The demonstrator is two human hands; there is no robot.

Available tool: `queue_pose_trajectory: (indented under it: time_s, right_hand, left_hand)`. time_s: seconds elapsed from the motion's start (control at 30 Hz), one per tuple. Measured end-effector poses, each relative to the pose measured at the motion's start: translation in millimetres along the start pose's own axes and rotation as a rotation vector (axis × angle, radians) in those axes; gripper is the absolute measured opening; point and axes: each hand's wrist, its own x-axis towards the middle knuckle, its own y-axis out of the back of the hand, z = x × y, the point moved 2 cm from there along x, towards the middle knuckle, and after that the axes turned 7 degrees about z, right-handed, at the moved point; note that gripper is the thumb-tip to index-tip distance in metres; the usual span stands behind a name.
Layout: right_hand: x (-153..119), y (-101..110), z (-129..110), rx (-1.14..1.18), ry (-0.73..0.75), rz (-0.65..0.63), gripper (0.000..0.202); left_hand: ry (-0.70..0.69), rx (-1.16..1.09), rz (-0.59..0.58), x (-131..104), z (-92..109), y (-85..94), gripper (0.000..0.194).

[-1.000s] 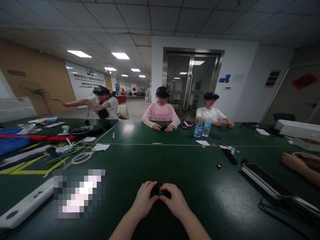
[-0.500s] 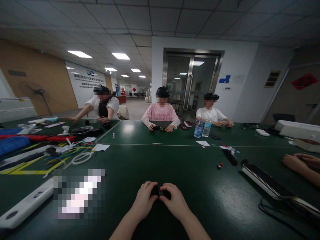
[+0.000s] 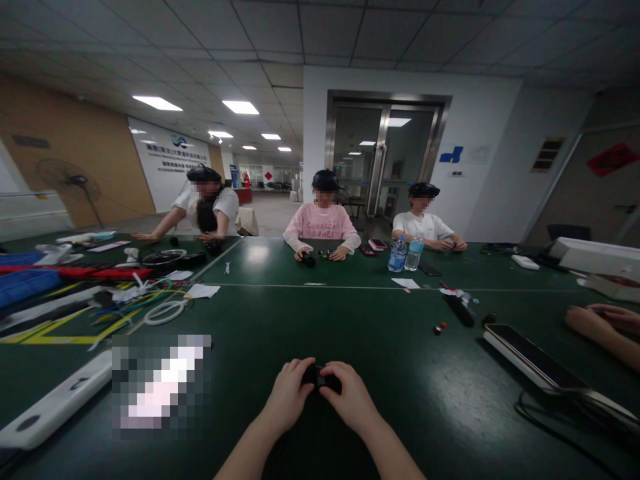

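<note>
At the near middle of the green table (image 3: 260, 327), a small black object (image 3: 320, 377) sits between my two hands; its kind is too dark to make out. My left hand (image 3: 289, 395) grips its left end, with the thumb on the near side and fingers over the far side. Around its right end, my right hand (image 3: 351, 395) is curled the same way. Both hands are closed and close together, thumbs a little apart. The fingers hide much of the object's ends.
A white power strip (image 3: 60, 400) and a blurred-out patch lie left. Cables (image 3: 165, 312) and blue bins (image 3: 27, 288) are farther left. Right are a phone-like slab (image 3: 535, 357), a black cord and another person's hands (image 3: 593, 328). Two bottles (image 3: 398, 256) and three seated people are across the table.
My hands keep their hold on the black object, with only a slight shift of the fingers. Across the table, the person in pink has turned a dark object, and the person at left leans lower.
</note>
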Motion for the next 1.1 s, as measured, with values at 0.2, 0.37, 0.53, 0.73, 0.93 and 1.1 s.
queue_pose_trajectory:
  time_s: [0.2,0.37,0.53,0.73,0.93,1.1]
  right_hand:
    - [1,1,0,-0.020,0.023,0.004,0.023]
    - [2,1,-2,-0.031,-0.005,-0.020,0.025]
    - [1,3,-5,-0.024,-0.015,-0.032,0.023]
    - [2,2,-5,-0.028,-0.015,-0.018,0.019]
    - [2,2,-6,-0.023,-0.032,-0.031,0.020]
    - [1,3,-7,-0.037,-0.022,-0.030,0.019]
  left_hand:
    - [0.006,0.118,-0.039,0,8,0.8,0.036]
    - [-0.055,0.528,-0.156,1,12,0.7,0.042]
    - [-0.069,0.588,-0.168,0,13,2.3,0.040]
    - [-0.072,0.562,-0.201,-1,15,2.8,0.043]
    - [-0.057,0.552,-0.189,0,17,3.2,0.042]
    - [-0.059,0.527,-0.199,0,19,4.2,0.040]
